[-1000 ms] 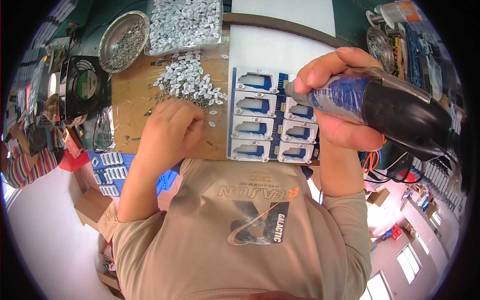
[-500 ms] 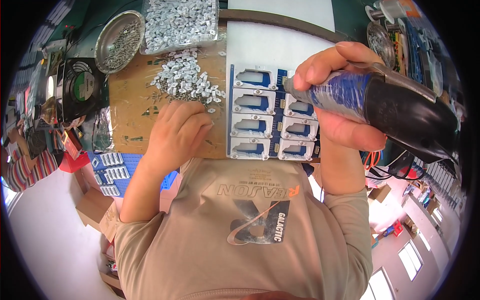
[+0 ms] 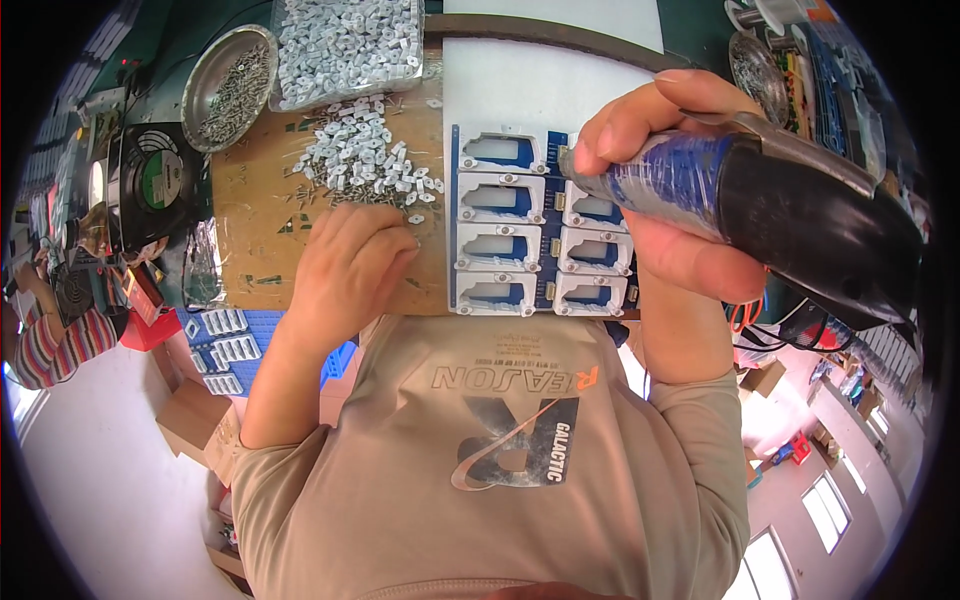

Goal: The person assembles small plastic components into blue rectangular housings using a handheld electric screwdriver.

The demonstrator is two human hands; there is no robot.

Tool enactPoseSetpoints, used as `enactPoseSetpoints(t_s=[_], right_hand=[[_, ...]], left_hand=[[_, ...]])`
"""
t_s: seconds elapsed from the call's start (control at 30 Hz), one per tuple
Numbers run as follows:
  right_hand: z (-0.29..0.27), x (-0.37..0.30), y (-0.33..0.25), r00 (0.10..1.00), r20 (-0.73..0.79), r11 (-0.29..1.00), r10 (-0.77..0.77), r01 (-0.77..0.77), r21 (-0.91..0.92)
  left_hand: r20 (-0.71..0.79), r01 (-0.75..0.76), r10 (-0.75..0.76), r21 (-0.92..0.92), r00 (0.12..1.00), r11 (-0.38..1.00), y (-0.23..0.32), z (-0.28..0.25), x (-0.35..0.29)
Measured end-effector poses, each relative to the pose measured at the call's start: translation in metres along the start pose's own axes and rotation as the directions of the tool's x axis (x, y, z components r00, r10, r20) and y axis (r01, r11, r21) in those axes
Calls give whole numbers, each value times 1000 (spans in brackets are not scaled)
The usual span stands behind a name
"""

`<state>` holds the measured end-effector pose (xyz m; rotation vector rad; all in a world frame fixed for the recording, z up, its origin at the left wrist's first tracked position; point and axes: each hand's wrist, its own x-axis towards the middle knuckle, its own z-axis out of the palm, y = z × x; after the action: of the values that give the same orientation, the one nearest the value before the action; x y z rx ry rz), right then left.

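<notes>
My left hand (image 3: 352,262) rests on the brown work board with its fingers curled together. Its fingertips are at the near edge of a heap of small white plastic pieces (image 3: 360,150) and loose screws (image 3: 350,192); what they pinch, if anything, is hidden. In my right hand (image 3: 660,225) is a power screwdriver (image 3: 670,180), wrapped in clear and blue tape, with a black body and a metal lever. It is tilted over a blue circuit board panel (image 3: 551,200), which carries two columns of white plastic frames (image 3: 500,245). The screwdriver and hand cover the panel's upper right part.
A metal bowl of screws (image 3: 190,120) and a clear box full of white pieces (image 3: 345,55) stand at the far left. A black fan (image 3: 155,185) is left of the board. A white foam sheet (image 3: 540,85) lies behind the panel; cables (image 3: 800,340) hang at right.
The whole view has shifted slightly, moving the bench a little leftward in the picture. Both hands keep nearly the same places, with the screwdriver still in my right hand.
</notes>
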<state>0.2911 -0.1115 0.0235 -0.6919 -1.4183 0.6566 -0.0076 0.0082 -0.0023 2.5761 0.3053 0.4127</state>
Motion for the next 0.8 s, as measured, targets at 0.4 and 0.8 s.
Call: enactPoseSetpoints(t_s=[0.4,0.8], right_hand=[[18,-5,-11,961,-235,987,143,-157,-40],[11,36,-7,985,-152,996,-87,91,19]], left_hand=[[38,-28,28,-7,999,1000,0,-6,7],[-224,-48,41,-26,974,999,8,19,102]])
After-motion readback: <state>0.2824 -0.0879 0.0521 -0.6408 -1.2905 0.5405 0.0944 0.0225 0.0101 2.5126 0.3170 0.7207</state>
